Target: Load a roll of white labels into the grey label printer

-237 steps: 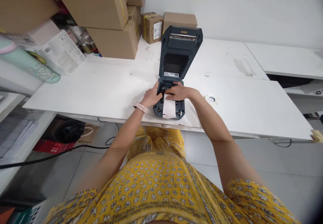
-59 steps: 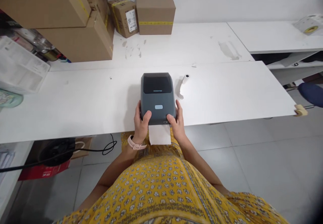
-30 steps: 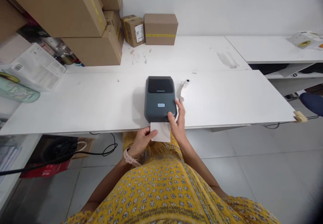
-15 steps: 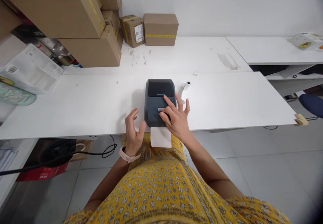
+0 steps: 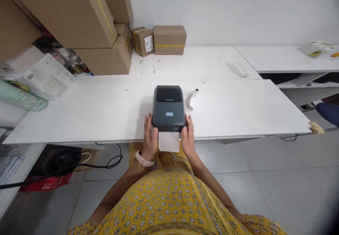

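Note:
A dark grey label printer [image 5: 168, 109] sits on the white table near its front edge, its lid closed, with a pale oblong button on top. From its front slot a strip of white paper [image 5: 168, 142] hangs over the table edge. My left hand [image 5: 150, 138], with a pink band at the wrist, grips the printer's left front corner, thumb at the front and fingers along the side. On the opposite corner my right hand [image 5: 188, 136] holds it the same way. Just right of the printer lies a small paper roll [image 5: 195, 93] with a torn, curling end.
Stacked cardboard boxes [image 5: 103, 60] stand at the back left, with two smaller ones, including a taped box [image 5: 170, 40], against the wall. A green bottle [image 5: 26, 95] lies at the far left. Below the table hangs a black cable [image 5: 113, 161]. A blue chair [image 5: 328, 113] is at the right.
My right hand has come off the printer's top to its right front side. My left hand has moved right onto the left side. The camera view has tilted up slightly.

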`<state>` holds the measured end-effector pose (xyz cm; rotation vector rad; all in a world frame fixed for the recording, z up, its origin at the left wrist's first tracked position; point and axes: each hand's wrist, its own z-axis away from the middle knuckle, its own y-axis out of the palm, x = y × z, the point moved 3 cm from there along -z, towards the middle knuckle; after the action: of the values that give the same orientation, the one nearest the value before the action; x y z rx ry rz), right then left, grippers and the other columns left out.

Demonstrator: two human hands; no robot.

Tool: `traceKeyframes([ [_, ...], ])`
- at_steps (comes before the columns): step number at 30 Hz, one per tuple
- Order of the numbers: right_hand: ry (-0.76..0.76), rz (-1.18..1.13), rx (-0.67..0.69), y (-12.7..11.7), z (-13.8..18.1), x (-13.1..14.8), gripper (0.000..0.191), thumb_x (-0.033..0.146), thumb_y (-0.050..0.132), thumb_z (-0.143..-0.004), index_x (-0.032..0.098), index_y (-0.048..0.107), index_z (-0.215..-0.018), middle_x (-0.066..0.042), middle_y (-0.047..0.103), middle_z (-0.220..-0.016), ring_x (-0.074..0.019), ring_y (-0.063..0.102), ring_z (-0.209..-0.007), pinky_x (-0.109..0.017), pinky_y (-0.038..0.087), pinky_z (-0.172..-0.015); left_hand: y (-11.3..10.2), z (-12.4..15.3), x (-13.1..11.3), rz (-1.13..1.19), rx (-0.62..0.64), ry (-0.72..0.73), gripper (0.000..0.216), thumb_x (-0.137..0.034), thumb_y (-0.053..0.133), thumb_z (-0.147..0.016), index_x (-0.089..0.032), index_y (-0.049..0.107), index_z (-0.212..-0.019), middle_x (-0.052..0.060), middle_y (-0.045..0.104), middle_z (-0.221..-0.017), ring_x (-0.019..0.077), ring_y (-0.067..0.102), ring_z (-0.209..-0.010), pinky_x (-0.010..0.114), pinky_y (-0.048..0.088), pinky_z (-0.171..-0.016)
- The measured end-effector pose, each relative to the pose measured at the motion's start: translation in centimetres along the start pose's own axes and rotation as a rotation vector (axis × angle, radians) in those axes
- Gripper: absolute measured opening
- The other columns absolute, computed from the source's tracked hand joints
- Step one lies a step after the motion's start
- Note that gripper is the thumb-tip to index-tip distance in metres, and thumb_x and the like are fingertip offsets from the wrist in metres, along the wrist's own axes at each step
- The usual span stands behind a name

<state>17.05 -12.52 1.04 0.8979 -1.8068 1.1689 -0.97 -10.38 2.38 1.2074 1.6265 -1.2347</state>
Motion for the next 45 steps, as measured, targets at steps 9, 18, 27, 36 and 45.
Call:
traceKeyframes([
  [9,-0.328,0.298,-0.157,-2.7,-8.2,6.0,0.057,0.055,0.017,-0.104,0.030,0.035,-0.151,-0.009,0.036,-0.163,-0.0302,0.010,-0.159,-0.065,0.017,-0.122,-1.1,-7.0,-3.4,0.072,-0.173,0.173,0.053,-0.052,0.027,-0.104,-0.027,0.055,-0.142,0.006,0.051,-0.154,0.0240,0.038,-0.149,0.045,0.032,-0.123],
  [18,-0.276,0.117,-0.097,-1.9,-22.8,9.7,0.065,0.062,0.002,-0.102,0.028,0.040,-0.141,-0.009,0.058,-0.137,-0.0228,0.059,-0.126,-0.046,0.047,-0.106,-0.6,-12.6,0.3,-0.329,0.046,-0.153,0.054,-0.034,0.060,-0.083,-0.014,0.058,-0.134,0.013,0.068,-0.118,0.0235,0.066,-0.099,0.037,0.053,-0.088],
  [27,-0.529,0.313,-0.045,-1.6,-20.3,10.1,0.044,0.047,0.038,-0.102,0.020,0.055,-0.132,-0.013,0.061,-0.133,-0.0279,0.054,-0.129,-0.048,0.042,-0.111,-0.6,-14.0,-1.7,-0.813,0.450,-0.233,0.058,-0.032,0.054,-0.081,-0.016,0.054,-0.136,0.013,0.075,-0.102,0.0342,0.069,-0.102,0.040,0.051,-0.080],
  [36,-0.320,0.809,0.925,3.7,-19.6,4.9,0.088,0.045,0.080,-0.072,0.025,0.044,-0.150,-0.013,0.070,-0.129,-0.0345,0.068,-0.114,-0.045,0.051,-0.095,-0.1,-14.5,-1.4,-0.842,0.517,-0.199,0.057,-0.032,0.051,-0.082,-0.016,0.053,-0.137,0.018,0.072,-0.119,0.0369,0.068,-0.109,0.041,0.052,-0.083],
  [45,-0.434,0.235,1.010,-0.2,-19.9,6.4,0.095,0.051,0.080,-0.068,0.025,0.041,-0.151,-0.009,0.053,-0.151,-0.0280,0.057,-0.131,-0.045,0.048,-0.109,-0.3,-14.4,-0.9,-0.787,0.513,-0.170,0.058,-0.030,0.051,-0.081,-0.016,0.052,-0.138,0.016,0.072,-0.119,0.0364,0.068,-0.109,0.041,0.052,-0.084],
])
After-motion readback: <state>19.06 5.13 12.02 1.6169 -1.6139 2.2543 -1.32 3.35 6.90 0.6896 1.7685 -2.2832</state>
